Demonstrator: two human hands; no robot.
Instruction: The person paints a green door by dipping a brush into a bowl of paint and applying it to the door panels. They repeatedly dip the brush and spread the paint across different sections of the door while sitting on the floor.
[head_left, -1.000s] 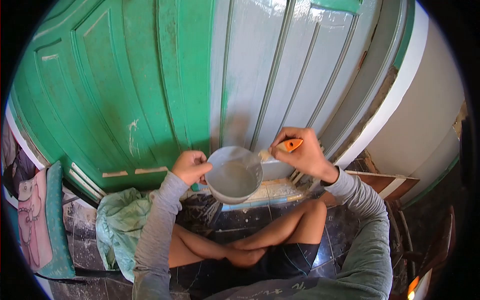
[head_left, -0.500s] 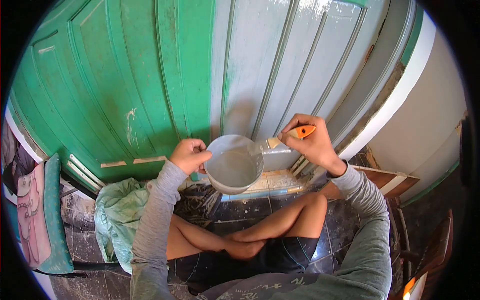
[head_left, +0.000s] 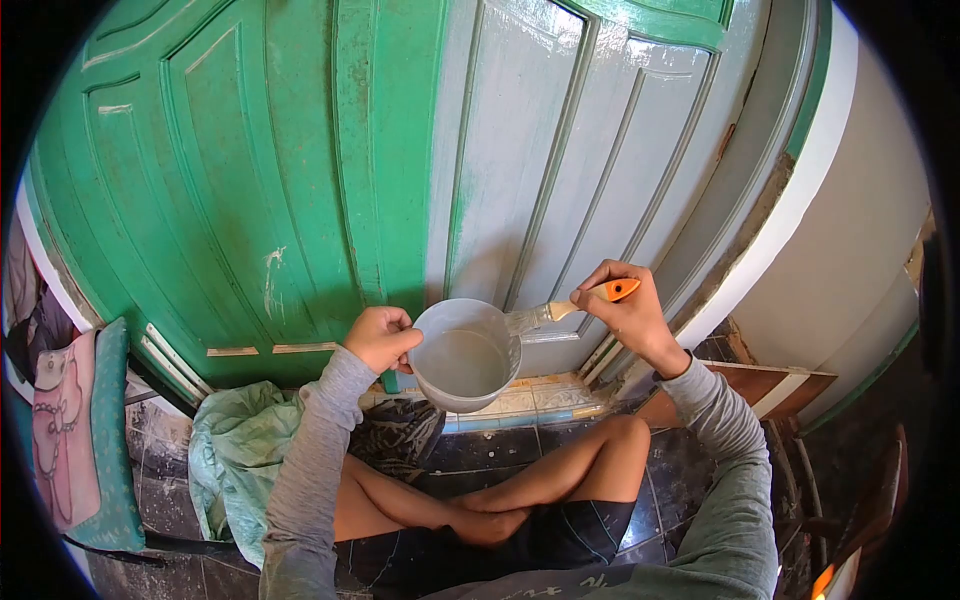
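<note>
My left hand (head_left: 382, 340) pinches the left rim of a grey paint tub (head_left: 463, 402), fingers closed on it. Grey paint (head_left: 462, 362) lies inside the tub. In my right hand (head_left: 628, 312) is a paintbrush (head_left: 600, 293) with an orange-tipped handle, gripped between closed fingers. Its paint-coated bristles point left and meet the tub's right rim. Behind the tub stands a door, its left part green (head_left: 300, 170) and its right part covered in grey paint (head_left: 510, 130). Wet, shiny grey shows near the top.
A light green cloth (head_left: 235, 440) is heaped at left, beside a dark patterned cloth (head_left: 405, 425). A teal and pink cushioned thing (head_left: 105, 440) stands farther left. Wooden furniture (head_left: 860, 510) is at right. My crossed legs (head_left: 560, 465) rest on the dark tiled floor.
The view has tilted up a little, so more of the door's top shows. The brush's bristles have come against the tub's right rim. Both hands keep their hold.
</note>
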